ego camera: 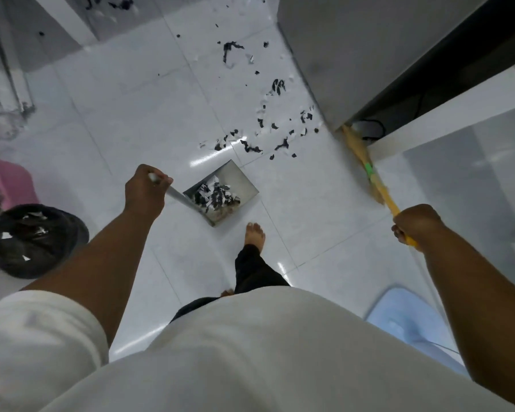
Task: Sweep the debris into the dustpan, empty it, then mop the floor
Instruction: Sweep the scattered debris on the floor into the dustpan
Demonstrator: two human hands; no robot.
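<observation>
My left hand [144, 191] grips the long handle of a metal dustpan [244, 185], which sits on the white tiled floor and holds a heap of black and white scraps. More debris [262, 126] lies scattered beyond the pan's open edge, up toward the top of the view. My right hand [414, 224] grips the yellow handle of a straw broom [366, 168]. The broom's bristles reach to the foot of a grey cabinet, right of the debris.
A black bin-lined trash can [33, 242] stands at the left with scraps inside, next to a pink plastic object [3, 179]. A grey cabinet [354, 55] borders the right. A light blue object [411, 322] lies near my right arm. My bare foot [254, 234] stands behind the dustpan.
</observation>
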